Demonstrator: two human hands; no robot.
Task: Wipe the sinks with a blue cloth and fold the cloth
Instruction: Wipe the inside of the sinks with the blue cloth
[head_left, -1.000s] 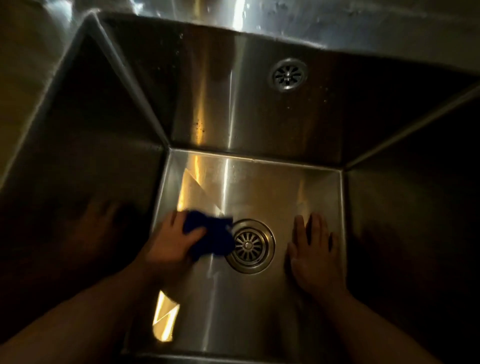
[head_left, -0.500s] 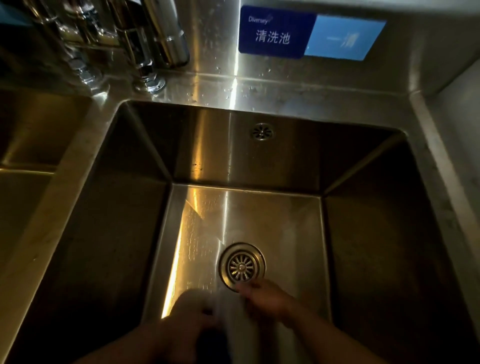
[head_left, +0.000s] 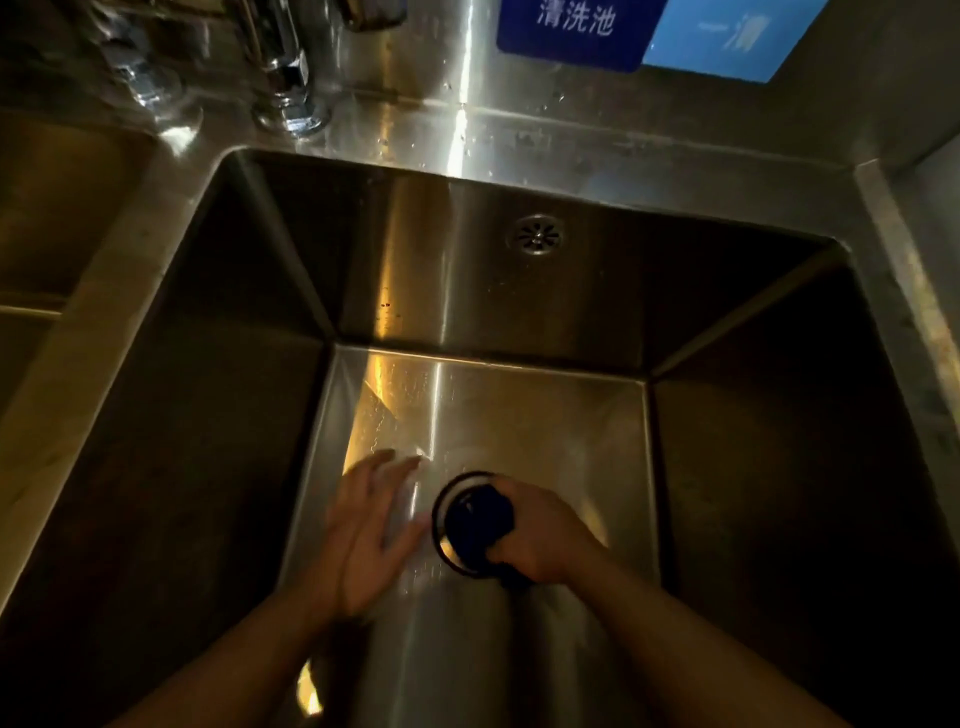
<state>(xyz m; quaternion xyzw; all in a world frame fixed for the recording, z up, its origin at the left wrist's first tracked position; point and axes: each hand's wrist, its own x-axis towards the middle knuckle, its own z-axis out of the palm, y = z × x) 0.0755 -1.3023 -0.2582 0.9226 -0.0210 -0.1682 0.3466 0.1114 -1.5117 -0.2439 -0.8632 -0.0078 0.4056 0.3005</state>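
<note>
At lower centre of the frame, one bunched dark blue cloth (head_left: 480, 519) sits on the single round floor drain (head_left: 437, 512) of the deep stainless-steel sink (head_left: 519, 291). The right hand (head_left: 545, 535) grips it, fingers curled round it. Just left of it, the left hand (head_left: 369, 530) is flat with fingers straight and slightly spread, holding nothing; whether it touches the sink floor cannot be told. One round overflow grille (head_left: 536, 235) marks the back wall. Upper left: two chrome tap bases (head_left: 291, 104) and a second basin (head_left: 52, 208). Upper right: one two-tone blue sign (head_left: 576, 31).
</note>
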